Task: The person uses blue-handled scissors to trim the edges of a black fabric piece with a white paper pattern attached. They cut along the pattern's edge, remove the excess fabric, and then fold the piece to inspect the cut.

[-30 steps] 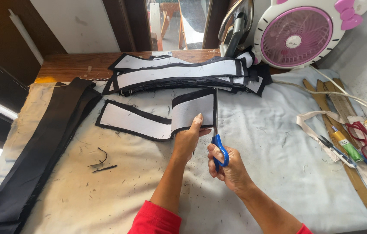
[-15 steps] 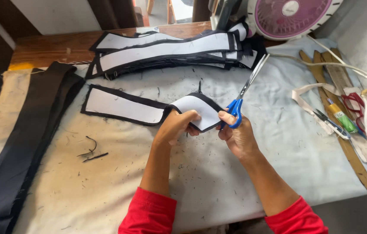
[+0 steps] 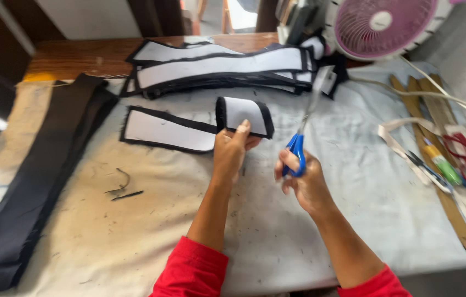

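My left hand (image 3: 233,148) pinches a long white fabric strip with black edging (image 3: 161,129), folding its right end up off the table. My right hand (image 3: 304,179) grips blue-handled scissors (image 3: 298,149), blades pointing up and away, just right of the folded end and not touching it. Both sleeves are red.
A stack of similar black-edged white pieces (image 3: 216,66) lies at the back. Long black fabric (image 3: 40,176) runs down the left side. A pink fan (image 3: 381,25) stands back right. Wooden rulers (image 3: 442,181), cords and pens lie on the right. Thread scraps (image 3: 123,187) sit left of my arm.
The scissors have come away from the strip's end and swung to the right. My left hand has lifted the folded end higher.
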